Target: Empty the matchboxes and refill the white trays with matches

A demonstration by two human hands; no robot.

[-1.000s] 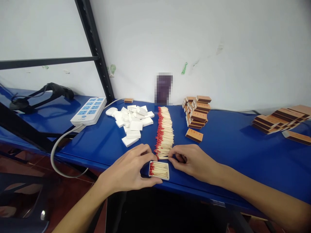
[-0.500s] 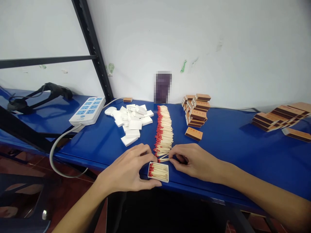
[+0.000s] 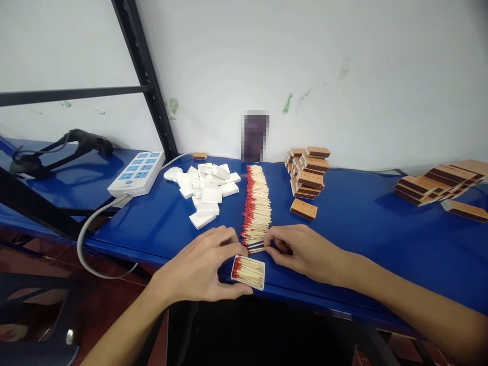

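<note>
My left hand (image 3: 206, 267) is closed round a small white matchbox tray (image 3: 263, 277), with the thumb at its near side and fingers at its far side. Red-tipped matches (image 3: 247, 270) lie side by side inside it, heads to the left. Just beyond the tray, my right hand (image 3: 305, 251) pinches the plain end of a match (image 3: 256, 249) at the near end of a long row of loose matches (image 3: 259, 203). Its fingertips partly hide what they grip. All the heads in that row point left.
Left of the row is a heap of white trays (image 3: 211, 195). Matchbox sleeves stand in a stack (image 3: 312, 178) to the right, with one sleeve (image 3: 304, 209) before it. More sleeves (image 3: 438, 183) lie far right. A power strip (image 3: 137, 174) sits left on the blue table (image 3: 362, 223).
The tray in my left hand has turned slightly, its right end a little nearer me. Beside my right fingertips, the nearest matches have shifted and lie more evenly; both hands otherwise stay in place.
</note>
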